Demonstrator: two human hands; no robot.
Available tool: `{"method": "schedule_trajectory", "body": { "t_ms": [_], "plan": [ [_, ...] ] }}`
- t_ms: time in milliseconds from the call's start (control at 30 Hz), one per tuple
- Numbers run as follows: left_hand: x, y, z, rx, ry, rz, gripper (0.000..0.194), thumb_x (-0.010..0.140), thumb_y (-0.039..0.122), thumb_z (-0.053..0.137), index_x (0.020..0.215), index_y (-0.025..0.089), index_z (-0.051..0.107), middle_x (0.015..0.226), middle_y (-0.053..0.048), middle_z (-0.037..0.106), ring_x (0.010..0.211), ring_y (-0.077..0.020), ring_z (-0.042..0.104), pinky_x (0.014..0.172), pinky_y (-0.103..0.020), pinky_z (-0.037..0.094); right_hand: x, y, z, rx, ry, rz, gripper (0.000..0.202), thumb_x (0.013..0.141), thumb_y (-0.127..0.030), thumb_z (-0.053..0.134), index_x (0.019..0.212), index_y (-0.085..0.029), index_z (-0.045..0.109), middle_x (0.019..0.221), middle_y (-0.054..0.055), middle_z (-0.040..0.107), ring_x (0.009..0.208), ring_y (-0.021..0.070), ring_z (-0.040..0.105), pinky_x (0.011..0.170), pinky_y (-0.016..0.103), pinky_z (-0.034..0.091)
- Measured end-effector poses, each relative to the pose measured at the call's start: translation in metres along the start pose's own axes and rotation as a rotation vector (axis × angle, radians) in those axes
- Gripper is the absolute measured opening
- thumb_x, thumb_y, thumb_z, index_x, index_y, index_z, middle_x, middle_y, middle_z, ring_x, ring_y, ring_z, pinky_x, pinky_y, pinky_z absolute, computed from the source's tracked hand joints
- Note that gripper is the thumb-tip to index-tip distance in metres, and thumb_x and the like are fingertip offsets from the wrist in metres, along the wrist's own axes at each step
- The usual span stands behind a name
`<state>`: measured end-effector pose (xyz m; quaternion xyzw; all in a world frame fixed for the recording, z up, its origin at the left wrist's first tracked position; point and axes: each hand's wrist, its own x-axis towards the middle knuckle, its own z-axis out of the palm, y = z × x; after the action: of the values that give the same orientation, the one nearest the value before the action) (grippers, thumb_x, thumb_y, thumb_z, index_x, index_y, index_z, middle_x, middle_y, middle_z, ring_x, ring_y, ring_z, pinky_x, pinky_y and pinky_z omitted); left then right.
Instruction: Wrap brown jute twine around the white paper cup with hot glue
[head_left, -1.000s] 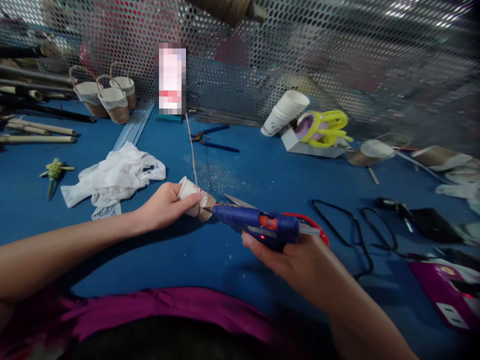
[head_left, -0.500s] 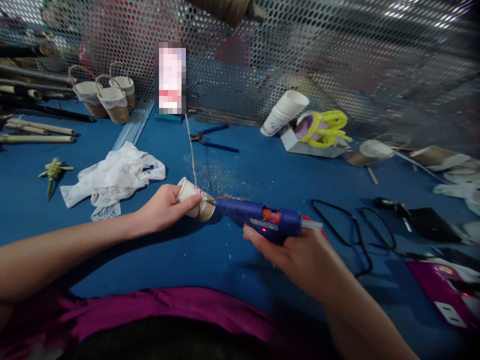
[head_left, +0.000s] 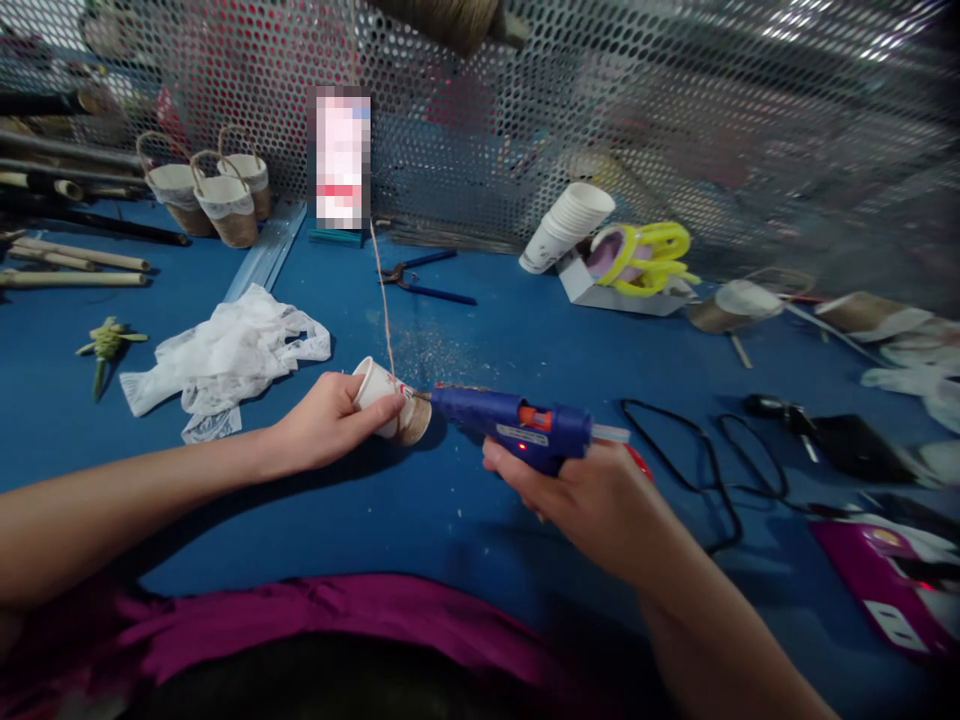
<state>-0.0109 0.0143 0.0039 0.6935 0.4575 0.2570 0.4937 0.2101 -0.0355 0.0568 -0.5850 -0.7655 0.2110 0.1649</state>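
Tilted on its side, a white paper cup (head_left: 369,385) is gripped by my left hand (head_left: 330,418), thumb across its wall. Brown twine is wrapped round the cup's bottom end. A strand of twine (head_left: 387,320) runs from the cup up toward the mesh behind. My right hand (head_left: 566,490) is wrapped round the handle of a blue hot glue gun (head_left: 517,425), whose small red light is lit. The gun's nozzle is at the cup's side, near the edge of the wrapped twine; I cannot tell whether it touches.
White lace (head_left: 232,350) lies left of the cup, and pliers (head_left: 427,278) behind it. Three twine-wrapped cups with handles (head_left: 232,212) stand back left. Stacked paper cups (head_left: 566,228) lean by yellow scissors (head_left: 652,255). A black cord (head_left: 705,450) and purple power strip (head_left: 877,580) lie right.
The glue gun has shifted slightly left and up, its nozzle moving along the cup's side. The cup, still in my left hand, has barely moved.
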Motion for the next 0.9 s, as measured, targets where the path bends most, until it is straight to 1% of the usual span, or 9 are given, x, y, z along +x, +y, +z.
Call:
{"method": "schedule_trajectory", "body": {
  "t_ms": [100, 200, 300, 467, 533, 633, 700, 767, 900],
  "plan": [
    [0.0006, 0.0004, 0.0000, 0.022, 0.023, 0.011, 0.034, 0.081, 0.039, 0.043, 0.075, 0.010, 0.061, 0.061, -0.002, 0.058, 0.055, -0.0112, 0.050, 0.049, -0.020, 0.038, -0.0035, -0.0024, -0.0015, 0.050, -0.015, 0.021, 0.027, 0.079, -0.033, 0.048, 0.060, -0.018, 0.060, 0.042, -0.003, 0.053, 0.039, 0.0103, 0.049, 0.044, 0.024, 0.042],
    [0.0008, 0.0005, 0.0001, 0.024, 0.017, 0.016, 0.034, 0.081, 0.037, 0.043, 0.079, 0.009, 0.062, 0.064, -0.003, 0.060, 0.057, -0.0115, 0.051, 0.049, -0.020, 0.039, -0.0031, -0.0024, -0.0015, 0.042, -0.018, 0.012, 0.027, 0.079, -0.032, 0.048, 0.059, -0.018, 0.059, 0.042, -0.003, 0.053, 0.040, 0.0100, 0.049, 0.044, 0.023, 0.042],
    [0.0001, 0.0002, 0.0002, 0.035, 0.022, 0.018, 0.033, 0.081, 0.037, 0.044, 0.079, 0.010, 0.062, 0.064, -0.003, 0.061, 0.057, -0.0114, 0.052, 0.049, -0.020, 0.040, -0.0002, -0.0003, -0.0005, -0.005, 0.007, 0.002, 0.027, 0.078, -0.031, 0.050, 0.056, -0.019, 0.058, 0.041, -0.004, 0.052, 0.039, 0.0098, 0.049, 0.043, 0.023, 0.040],
    [-0.0001, 0.0001, 0.0005, 0.014, 0.034, 0.009, 0.033, 0.080, 0.038, 0.045, 0.077, 0.010, 0.063, 0.063, -0.003, 0.062, 0.055, -0.0112, 0.053, 0.049, -0.020, 0.040, 0.0006, 0.0008, 0.0000, -0.021, 0.024, 0.018, 0.027, 0.078, -0.032, 0.050, 0.058, -0.019, 0.060, 0.038, -0.004, 0.050, 0.038, 0.0103, 0.049, 0.041, 0.024, 0.039],
    [0.0015, -0.0002, 0.0007, -0.015, 0.036, 0.005, 0.034, 0.080, 0.039, 0.046, 0.078, 0.010, 0.064, 0.065, -0.003, 0.064, 0.057, -0.0118, 0.054, 0.050, -0.020, 0.042, -0.0013, 0.0004, -0.0001, -0.001, 0.010, 0.011, 0.029, 0.079, -0.033, 0.048, 0.057, -0.020, 0.059, 0.039, -0.003, 0.051, 0.038, 0.0108, 0.049, 0.042, 0.024, 0.041],
    [0.0049, -0.0017, 0.0011, -0.080, 0.020, -0.007, 0.035, 0.080, 0.040, 0.046, 0.081, 0.009, 0.064, 0.073, -0.005, 0.066, 0.063, -0.0130, 0.058, 0.059, -0.022, 0.045, -0.0040, -0.0005, -0.0003, 0.035, -0.014, -0.003, 0.027, 0.078, -0.036, 0.049, 0.057, -0.022, 0.057, 0.040, -0.004, 0.053, 0.040, 0.0116, 0.051, 0.043, 0.025, 0.042],
    [0.0069, -0.0032, 0.0013, -0.121, 0.006, -0.017, 0.036, 0.080, 0.040, 0.046, 0.083, 0.009, 0.064, 0.078, -0.007, 0.067, 0.066, -0.0134, 0.059, 0.063, -0.023, 0.046, -0.0050, -0.0017, -0.0007, 0.037, -0.013, -0.016, 0.023, 0.077, -0.037, 0.051, 0.060, -0.023, 0.058, 0.044, -0.003, 0.056, 0.042, 0.0129, 0.054, 0.043, 0.025, 0.043],
    [0.0079, -0.0044, 0.0015, -0.156, 0.003, -0.022, 0.036, 0.080, 0.040, 0.046, 0.085, 0.009, 0.064, 0.080, -0.007, 0.068, 0.067, -0.0134, 0.059, 0.064, -0.024, 0.046, -0.0057, -0.0031, -0.0013, 0.034, -0.016, -0.030, 0.019, 0.076, -0.036, 0.052, 0.065, -0.023, 0.060, 0.053, -0.001, 0.062, 0.048, 0.0146, 0.058, 0.045, 0.026, 0.045],
    [0.0075, -0.0044, 0.0014, -0.194, 0.009, -0.054, 0.035, 0.080, 0.039, 0.047, 0.085, 0.009, 0.064, 0.076, -0.007, 0.067, 0.065, -0.0136, 0.059, 0.056, -0.021, 0.045, -0.0076, -0.0040, -0.0014, 0.035, -0.063, -0.059, 0.015, 0.077, -0.033, 0.052, 0.074, -0.024, 0.063, 0.071, 0.002, 0.069, 0.066, 0.0193, 0.064, 0.060, 0.030, 0.050]
  ]
}}
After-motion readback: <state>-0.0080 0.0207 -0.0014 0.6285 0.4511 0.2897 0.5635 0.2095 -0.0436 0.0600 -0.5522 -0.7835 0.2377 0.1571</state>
